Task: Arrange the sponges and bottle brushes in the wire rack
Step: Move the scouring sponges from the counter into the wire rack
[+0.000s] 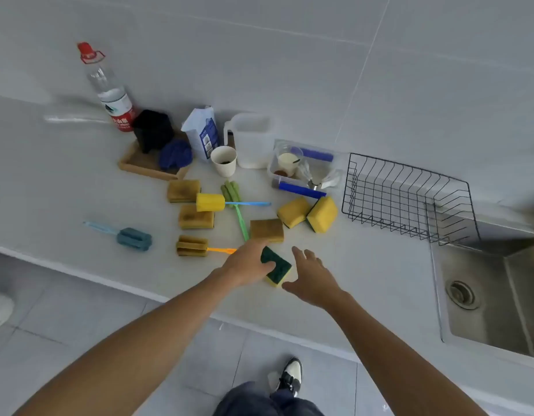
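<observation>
My left hand (pixel 244 264) grips a green-topped yellow sponge (pixel 277 267) just above the counter's front area. My right hand (pixel 312 276) hovers open right beside that sponge, fingers spread. The black wire rack (pixel 407 199) stands empty at the right, by the sink. Two yellow sponges (pixel 307 216) lie left of the rack. Three brown sponges (pixel 267 230) lie in the middle. Bottle brushes lie scattered: a yellow-headed one (pixel 211 202), a green one (pixel 235 202), a brown one with an orange handle (pixel 193 246) and a teal one (pixel 130 237).
At the back stand a clear bottle with a red cap (pixel 109 91), a wooden tray (pixel 148 166), a carton (pixel 202 133), a paper cup (pixel 223 160), a white jug (pixel 252 139) and a clear bin (pixel 304 169). A steel sink (pixel 488 295) is at the right.
</observation>
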